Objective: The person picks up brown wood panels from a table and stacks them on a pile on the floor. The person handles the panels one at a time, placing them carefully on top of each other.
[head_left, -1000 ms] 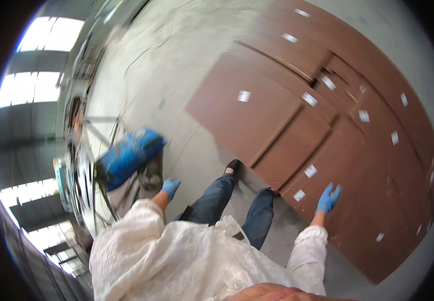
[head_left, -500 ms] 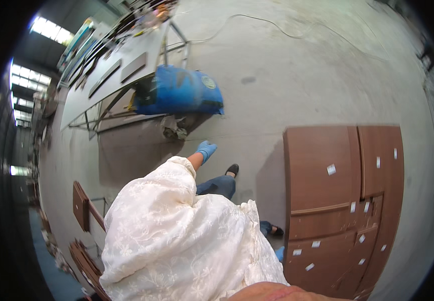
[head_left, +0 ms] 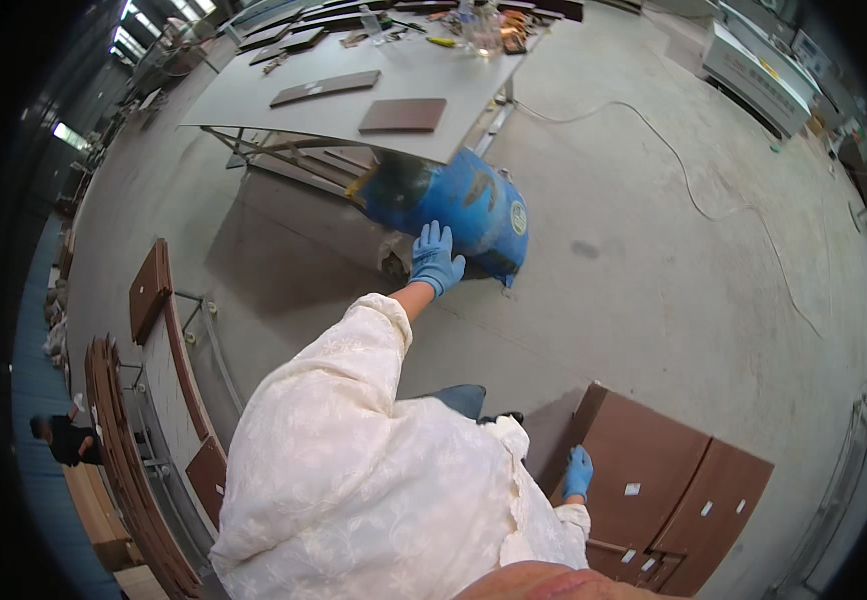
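Observation:
My left hand [head_left: 437,262], in a light-blue glove, reaches forward with its fingers spread and holds nothing. It appears in front of a stuffed blue sack [head_left: 468,205] at the near corner of a white-topped table [head_left: 323,115]; I cannot tell whether they touch. My right hand [head_left: 577,472], gloved alike, is lower at my right side, its fingers curled with nothing visible in them. Close by it is a stack of brown panels [head_left: 643,455] with small white labels. A brown board [head_left: 403,115] and a grey strip [head_left: 325,88] lie on the table.
Bottles [head_left: 483,35] and tools crowd the table's far end. To my left stand a rack [head_left: 215,345] and several upright brown panels [head_left: 133,470]; a person [head_left: 68,440] is beyond them. A cable [head_left: 688,175] snakes across the floor, and a white machine [head_left: 753,80] stands far right.
The view has swung left and nearer the table. My left hand's fingers have gone from curled to spread, now before the sack. My right hand has come further into view beside the panels.

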{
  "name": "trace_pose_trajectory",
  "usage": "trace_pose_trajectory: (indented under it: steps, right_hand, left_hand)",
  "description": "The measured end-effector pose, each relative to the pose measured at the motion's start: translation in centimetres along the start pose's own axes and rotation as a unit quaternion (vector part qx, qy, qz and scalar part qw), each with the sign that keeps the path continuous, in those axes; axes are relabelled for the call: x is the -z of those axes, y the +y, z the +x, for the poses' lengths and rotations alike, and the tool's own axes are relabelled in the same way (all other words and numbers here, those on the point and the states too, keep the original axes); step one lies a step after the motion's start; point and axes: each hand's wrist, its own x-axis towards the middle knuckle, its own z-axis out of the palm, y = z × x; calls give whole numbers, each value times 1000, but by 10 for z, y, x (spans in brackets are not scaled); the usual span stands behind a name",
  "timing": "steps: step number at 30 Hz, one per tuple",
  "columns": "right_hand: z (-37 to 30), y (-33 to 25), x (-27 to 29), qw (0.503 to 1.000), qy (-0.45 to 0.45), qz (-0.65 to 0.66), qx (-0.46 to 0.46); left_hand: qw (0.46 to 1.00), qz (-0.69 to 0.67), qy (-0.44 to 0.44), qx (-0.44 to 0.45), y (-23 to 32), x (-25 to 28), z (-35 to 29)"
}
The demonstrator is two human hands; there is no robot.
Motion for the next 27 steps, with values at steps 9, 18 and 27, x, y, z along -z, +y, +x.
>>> trace_pose_trajectory:
  steps: [9, 18, 27]
  right_hand:
    - [51, -36, -21, 985, -37, -128, -107]
    - [36, -84, -193, 975, -22, -74, -206]
    - [64, -168, -327, 985, -130, -115, 6]
  left_hand:
    - [996, 66, 43, -29, -82, 46, 180]
    - [990, 110, -87, 2, -144, 21, 356]
    - [990, 76, -69, -98, -168, 0, 357]
